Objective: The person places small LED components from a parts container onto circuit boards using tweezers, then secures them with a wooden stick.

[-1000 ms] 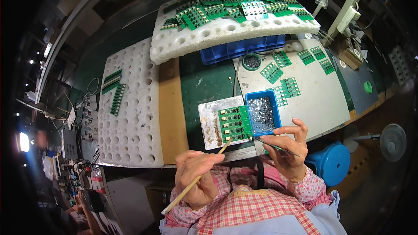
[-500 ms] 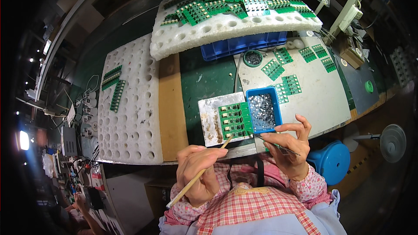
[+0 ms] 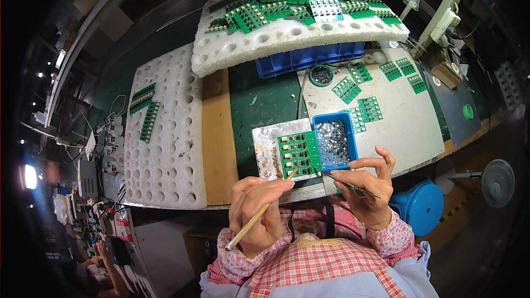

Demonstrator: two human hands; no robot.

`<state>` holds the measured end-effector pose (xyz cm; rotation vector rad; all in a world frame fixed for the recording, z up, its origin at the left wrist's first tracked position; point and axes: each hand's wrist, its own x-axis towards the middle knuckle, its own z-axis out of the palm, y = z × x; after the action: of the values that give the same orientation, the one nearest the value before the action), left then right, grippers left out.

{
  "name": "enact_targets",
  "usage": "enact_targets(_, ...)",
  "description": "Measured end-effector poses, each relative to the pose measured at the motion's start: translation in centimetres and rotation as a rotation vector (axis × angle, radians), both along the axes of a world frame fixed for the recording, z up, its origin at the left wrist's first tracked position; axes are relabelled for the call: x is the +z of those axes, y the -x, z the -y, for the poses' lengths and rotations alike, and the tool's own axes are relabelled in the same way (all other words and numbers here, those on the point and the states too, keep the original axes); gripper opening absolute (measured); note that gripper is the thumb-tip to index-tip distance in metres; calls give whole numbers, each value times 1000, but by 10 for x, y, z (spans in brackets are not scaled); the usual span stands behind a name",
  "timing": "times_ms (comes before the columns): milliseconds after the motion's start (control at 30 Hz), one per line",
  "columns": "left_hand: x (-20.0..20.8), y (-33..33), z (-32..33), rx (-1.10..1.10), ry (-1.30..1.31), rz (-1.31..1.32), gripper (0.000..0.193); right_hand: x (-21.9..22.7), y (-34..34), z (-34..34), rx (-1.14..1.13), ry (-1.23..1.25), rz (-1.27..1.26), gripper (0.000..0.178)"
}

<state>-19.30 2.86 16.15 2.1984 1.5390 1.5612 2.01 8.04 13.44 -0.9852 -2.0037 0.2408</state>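
Your left hand (image 3: pixel 256 209) is closed around a slim wooden stick (image 3: pixel 255 222), pinched between thumb and fingers, its narrow tip reaching the lower part of the green circuit board (image 3: pixel 298 153); you cannot tell from this view whether the tip touches. Your right hand (image 3: pixel 371 190) holds thin dark tweezers (image 3: pixel 361 191) between thumb and fingertips, other fingers raised, with the points near the board's lower right corner; whether they grip a part is too small to tell. The board lies in front of you on a stained, pale block (image 3: pixel 265 157), covering its right side and bearing rows of white and black components. Just right of the board stands a blue bin (image 3: pixel 351 138) with small, shiny loose parts (image 3: pixel 333 142) inside. Beyond it, a round green dish (image 3: pixel 311 80) holds dark bits, and more green boards (image 3: pixel 346 90) lie on the light panel (image 3: pixel 400 127). On your left, a white foam slab (image 3: pixel 171 175) full of round holes carries a few boards, while a second foam slab (image 3: pixel 237 54), piled with many boards, sits above a blue crate (image 3: pixel 309 60).
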Motion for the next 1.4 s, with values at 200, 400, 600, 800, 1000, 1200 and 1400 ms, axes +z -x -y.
enact_targets(200,-1,-1,-2,-9,-8,21,10,1,0,0,-1,5,1,31)
enact_targets(400,0,1,-2,-11,7,-19,15,1,1,0,-5,-2,2,31)
enact_targets(600,5,-2,-4,0,14,-14,10,3,1,-1,-7,-15,24,31)
enact_targets(800,6,-1,-5,-17,29,-21,10,5,1,1,-21,15,6,30)
enact_targets(1000,6,1,-5,-39,28,-12,10,10,-7,1,-40,20,-75,36)
enact_targets(1200,6,2,-5,-42,34,-7,9,10,-1,8,27,73,-120,37)
enact_targets(1400,4,5,-3,-67,69,-2,20,4,14,13,64,60,-78,38)
